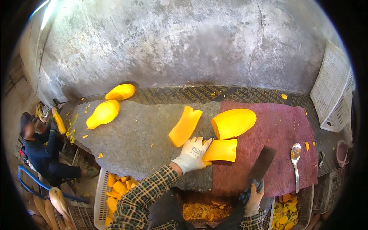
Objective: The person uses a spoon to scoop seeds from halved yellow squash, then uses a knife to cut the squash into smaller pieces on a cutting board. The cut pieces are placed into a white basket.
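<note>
My left hand (195, 153), in a white and blue work glove, grips the left end of a peeled squash piece (222, 150) lying on the cloth-covered table. In my gloved right hand (254, 195) is a cleaver (262, 164), its broad dark blade over the red cloth (284, 126). Just beyond the held piece rests a larger peeled squash section (235, 123) with a cut end. Another long cut squash piece (185, 126) lies on the grey cloth (143, 129), up and left of my left hand. A metal spoon (295, 164) lies at the right.
Two peeled squashes (103, 114) (120, 91) lie at the left. Crates of squash pieces (118, 187) and peelings (284, 212) stand below the table edge. White plastic crates (332, 86) lean at the right. A seated person (43, 152) is at far left, near a squash (59, 122).
</note>
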### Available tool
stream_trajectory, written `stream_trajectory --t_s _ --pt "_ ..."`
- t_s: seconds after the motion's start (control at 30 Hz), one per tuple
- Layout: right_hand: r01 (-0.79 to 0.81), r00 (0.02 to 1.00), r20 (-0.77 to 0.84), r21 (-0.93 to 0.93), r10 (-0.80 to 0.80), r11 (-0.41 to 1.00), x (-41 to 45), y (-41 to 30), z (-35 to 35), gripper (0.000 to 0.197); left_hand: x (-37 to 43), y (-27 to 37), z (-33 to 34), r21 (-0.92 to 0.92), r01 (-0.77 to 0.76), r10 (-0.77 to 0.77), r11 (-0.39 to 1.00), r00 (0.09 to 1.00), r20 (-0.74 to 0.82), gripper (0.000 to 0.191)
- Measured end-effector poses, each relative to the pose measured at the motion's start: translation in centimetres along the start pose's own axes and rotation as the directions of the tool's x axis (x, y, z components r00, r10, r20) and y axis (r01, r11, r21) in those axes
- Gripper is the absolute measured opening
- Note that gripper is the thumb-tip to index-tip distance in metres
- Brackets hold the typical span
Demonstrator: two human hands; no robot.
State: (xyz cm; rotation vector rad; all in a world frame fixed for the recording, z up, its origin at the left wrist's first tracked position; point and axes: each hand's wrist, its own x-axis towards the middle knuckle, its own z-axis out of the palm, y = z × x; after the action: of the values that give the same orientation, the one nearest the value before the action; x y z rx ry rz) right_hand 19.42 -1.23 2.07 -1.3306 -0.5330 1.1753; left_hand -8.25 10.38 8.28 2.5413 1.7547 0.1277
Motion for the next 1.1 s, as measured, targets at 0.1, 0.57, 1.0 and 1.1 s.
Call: stream_trajectory --t_s 0.1,0.57,1.0,1.1 --pt "0.034 0.997 0.072 0.04 -0.037 0.999 0.7 1.0 -0.8 0.034 -1.9 -0.2 1.0 -0.1 0.015 -0.027 0.995 0.994 -0.11 0.09" --pt "-0.003 0.999 0.033 0.115 0.0 0.993 1.3 3.2 -2.4 0.025 12.5 -4.6 -0.2 -0.353 0.503 -0.598 0.789 0.761 -0.252 0.092" --pt "-0.075 0.995 0.079 0.103 0.067 0.992 0.2 0.4 -1.0 0.036 4.3 -8.3 0.7 -0.028 0.705 -0.705 0.708 0.709 0.018 0.103" --pt "-0.073 0.992 0.109 0.09 0.063 0.993 0.4 0.8 -1.5 0.036 6.4 -8.9 1.8 -0.166 0.738 -0.755 0.655 0.647 -0.106 0.102"
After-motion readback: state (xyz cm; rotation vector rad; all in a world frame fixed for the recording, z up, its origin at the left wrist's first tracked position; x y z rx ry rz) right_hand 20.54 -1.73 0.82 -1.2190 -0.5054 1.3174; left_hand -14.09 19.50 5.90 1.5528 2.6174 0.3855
